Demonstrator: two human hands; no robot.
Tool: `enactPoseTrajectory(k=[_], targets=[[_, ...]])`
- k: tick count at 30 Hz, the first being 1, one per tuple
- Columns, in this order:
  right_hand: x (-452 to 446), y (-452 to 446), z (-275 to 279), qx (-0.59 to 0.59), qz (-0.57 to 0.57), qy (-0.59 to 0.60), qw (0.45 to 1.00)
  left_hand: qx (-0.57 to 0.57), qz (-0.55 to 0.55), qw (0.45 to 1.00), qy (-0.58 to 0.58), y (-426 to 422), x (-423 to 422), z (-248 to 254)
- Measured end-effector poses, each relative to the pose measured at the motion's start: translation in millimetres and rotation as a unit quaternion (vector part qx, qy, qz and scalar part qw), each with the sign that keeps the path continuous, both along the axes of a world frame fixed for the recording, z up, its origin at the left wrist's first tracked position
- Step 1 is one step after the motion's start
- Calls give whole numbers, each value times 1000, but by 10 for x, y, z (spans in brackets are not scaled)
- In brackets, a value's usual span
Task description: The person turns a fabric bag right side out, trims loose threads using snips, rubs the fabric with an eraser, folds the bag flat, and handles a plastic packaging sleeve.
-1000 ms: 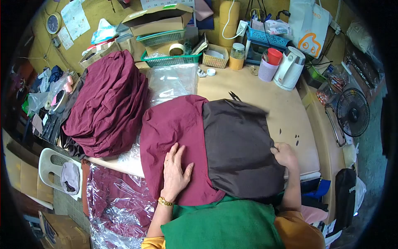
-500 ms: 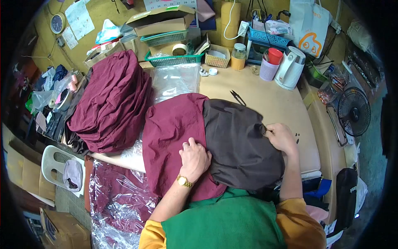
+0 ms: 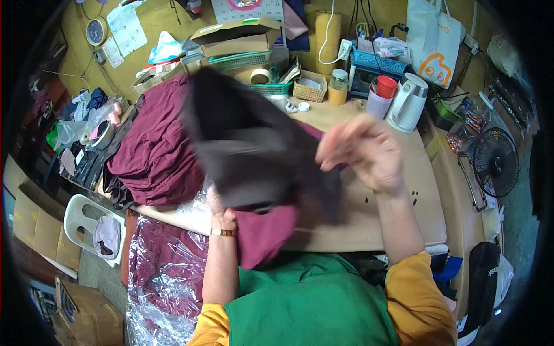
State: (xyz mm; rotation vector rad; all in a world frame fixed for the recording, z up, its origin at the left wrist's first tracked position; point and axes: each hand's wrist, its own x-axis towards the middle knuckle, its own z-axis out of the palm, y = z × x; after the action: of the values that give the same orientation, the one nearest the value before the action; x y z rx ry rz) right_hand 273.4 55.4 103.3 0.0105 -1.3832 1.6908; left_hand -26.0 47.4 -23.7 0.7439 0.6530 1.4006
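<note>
A maroon and black fabric piece (image 3: 242,167) is lifted off the table, its dark side uppermost and smeared by motion. My left hand (image 3: 220,209) grips its lower left edge, with the fingers partly hidden beneath the cloth. To the right, my right hand (image 3: 369,153) is raised above the table, blurred, with its fingers loosely bent and apart and nothing visible in them. At the left lies a tall pile of maroon fabric (image 3: 156,150), partly covered by the lifted piece.
Along the back stand green baskets (image 3: 271,89), a lidded jar (image 3: 338,86), a red cup (image 3: 386,86) and a white kettle (image 3: 407,104). A black fan (image 3: 496,158) is at the right. Plastic-wrapped maroon fabric (image 3: 167,277) hangs by the table's front left, near a white chair (image 3: 86,225).
The fabric piece, spread flat before, has been swung up and left. My left hand has moved left to its edge. My right hand has risen and let go of the dark side.
</note>
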Motion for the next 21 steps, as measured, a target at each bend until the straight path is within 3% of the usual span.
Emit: enactPoseTrajectory(k=[1,2,4,5,7,8,9,12,13,15,17,18,19,20,21], targets=[[-70,103,-136,95,-7,-154,983,12,18,998,-51,-71,-36,4],[-140,204,-272,215,-7,-291,932,19,31,996,-76,-165,-34,-5],[-583,24,-560,404,-175,-401,803,25,48,994,-92,-301,-33,-7],[-761,-113,-684,489,-299,-373,730,24,54,994,-91,-356,-28,-21],[-918,-197,-674,495,-425,-354,670,24,61,994,-91,-437,-1,-43],[-921,-172,-713,484,-460,-311,677,21,64,994,-87,-515,9,-58],[-920,-181,-731,496,-475,-281,670,21,64,994,-81,-561,9,-76],[-906,-354,-699,575,-364,-407,610,17,68,995,-71,-692,-3,-117],[-872,-338,-750,566,-344,-393,638,16,69,995,-65,-714,-6,-124],[-649,-333,-714,453,-109,-506,726,16,72,995,-60,-719,-10,-113],[-403,-310,-632,383,209,-528,728,17,73,996,-54,-708,-17,-114],[-387,-327,-601,343,239,-521,744,19,74,996,-51,-684,-15,-103],[-436,-359,-576,342,240,-523,743,19,74,996,-52,-653,4,-102],[-545,-407,-550,369,15,-470,801,19,75,996,-51,-640,11,-95],[-639,-444,-536,374,-212,-390,814,20,76,996,-53,-615,35,-98]])
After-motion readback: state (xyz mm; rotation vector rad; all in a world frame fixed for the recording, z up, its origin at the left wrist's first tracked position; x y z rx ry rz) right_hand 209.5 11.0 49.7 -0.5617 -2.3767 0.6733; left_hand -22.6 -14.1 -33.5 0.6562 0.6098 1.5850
